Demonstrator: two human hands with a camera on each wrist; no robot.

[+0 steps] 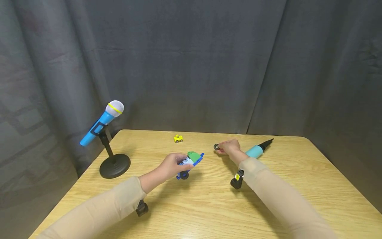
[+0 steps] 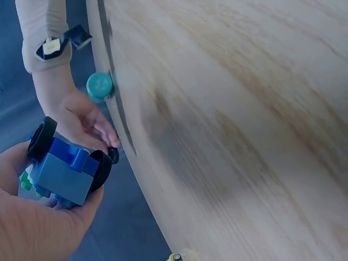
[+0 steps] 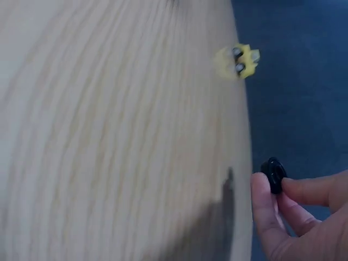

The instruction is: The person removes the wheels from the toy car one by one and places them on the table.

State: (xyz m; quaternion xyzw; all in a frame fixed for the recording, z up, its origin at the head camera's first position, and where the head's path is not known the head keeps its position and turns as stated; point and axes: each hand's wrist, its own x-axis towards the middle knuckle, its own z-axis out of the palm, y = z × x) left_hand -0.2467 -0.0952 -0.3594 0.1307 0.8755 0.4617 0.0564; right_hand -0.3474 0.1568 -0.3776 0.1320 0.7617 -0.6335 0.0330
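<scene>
- Blue and green toy bricks are joined into a vehicle (image 1: 187, 161), which is held above the table (image 1: 203, 205) near its middle.
- It is gripped by the left hand (image 1: 172, 163), with thumb and fingers curled about its sides.
- Between the thumb and fingers of the right hand (image 1: 229, 147), a loose black wheel (image 3: 274, 176) is pinched, well apart from the vehicle.
- Done, as far as can be judged: the body is put together, and two fitted wheels (image 2: 42, 140) are seen at one end.
- Seemingly unfinished: the pinched wheel is not yet mounted, and a blue stub (image 1: 202, 155) is seen bare at the other end. Whether its opposite side is bare cannot be told.
- Farther off, a yellow car (image 1: 178, 139), a microphone (image 1: 101, 123) on its stand and a teal tool (image 1: 254, 151) are left unheld.
</scene>
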